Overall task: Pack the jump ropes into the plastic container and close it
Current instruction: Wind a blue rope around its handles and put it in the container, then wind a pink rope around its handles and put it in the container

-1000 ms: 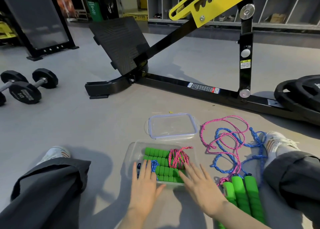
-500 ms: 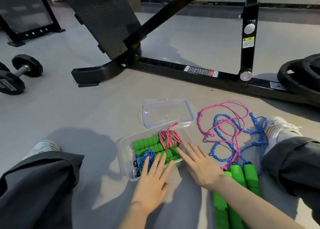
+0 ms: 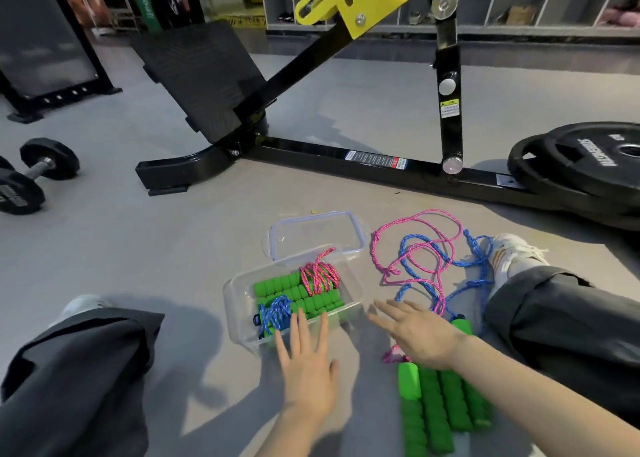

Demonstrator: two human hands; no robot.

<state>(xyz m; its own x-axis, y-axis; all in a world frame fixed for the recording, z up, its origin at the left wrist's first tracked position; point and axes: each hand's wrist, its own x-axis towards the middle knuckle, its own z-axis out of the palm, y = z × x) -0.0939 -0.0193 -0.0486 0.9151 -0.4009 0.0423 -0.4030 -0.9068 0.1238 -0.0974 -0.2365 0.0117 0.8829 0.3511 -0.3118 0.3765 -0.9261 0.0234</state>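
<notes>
A clear plastic container sits on the floor between my legs. Inside lie green foam handles with a wound pink rope and a wound blue rope. Its clear lid lies flat just beyond it. My left hand has straight fingers, their tips at the container's near wall. My right hand, fingers spread, hovers to the right of the container, above loose pink and blue ropes. Their green handles lie under my right forearm.
A black gym machine frame with a yellow arm crosses the floor beyond the lid. Weight plates lie at the right, dumbbells at the left. My legs in dark trousers flank the container, and a white shoe touches the loose ropes.
The container has turned and shifted slightly left. My right hand has come off its edge and moved right over the loose ropes. My left hand stays at the near wall.
</notes>
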